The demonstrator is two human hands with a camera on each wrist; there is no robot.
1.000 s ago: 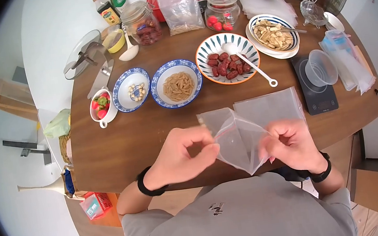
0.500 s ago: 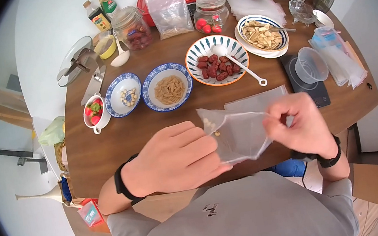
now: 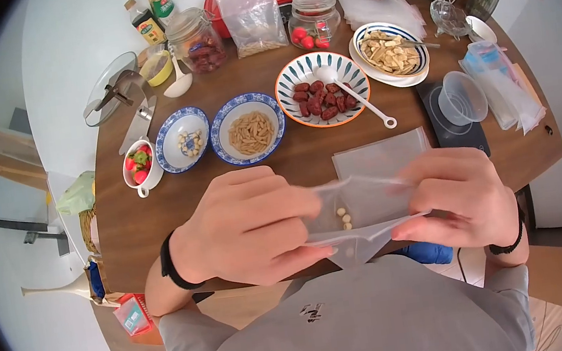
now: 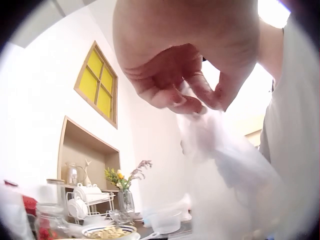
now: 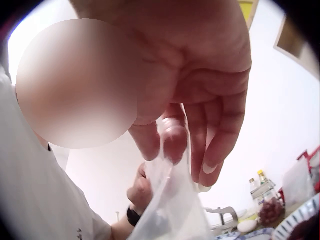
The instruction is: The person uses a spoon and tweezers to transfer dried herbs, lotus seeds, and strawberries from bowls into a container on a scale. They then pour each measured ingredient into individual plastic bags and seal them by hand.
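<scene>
In the head view, a clear plastic bag [image 3: 376, 195] hangs between both hands at the table's front edge, its mouth spread wide. A few round cream-coloured seeds [image 3: 345, 219], like lotus seeds, show inside it. The left hand [image 3: 249, 229] pinches the bag's left rim, fingers curled with the back of the hand upward. At the opposite rim, the right hand [image 3: 465, 197] grips the plastic between thumb and curled fingers. The wrist views show the bag [image 5: 172, 205] hanging below the fingertips. Beyond the hands lies a flat clear bag [image 3: 381, 152].
Behind stand bowls of similar pale seeds [image 3: 190, 145], tan strips [image 3: 252, 134], red dates [image 3: 314, 105] with a white spoon [image 3: 371, 105], and dried slices [image 3: 389, 55]. A black scale [image 3: 464, 137] bears a plastic tub [image 3: 462, 96]. A strawberry cup [image 3: 140, 167] sits left.
The bag's mouth has been pulled wider and turned toward the body. The left fingers have curled over the rim, the right hand has moved down, and seeds now show mid-bag.
</scene>
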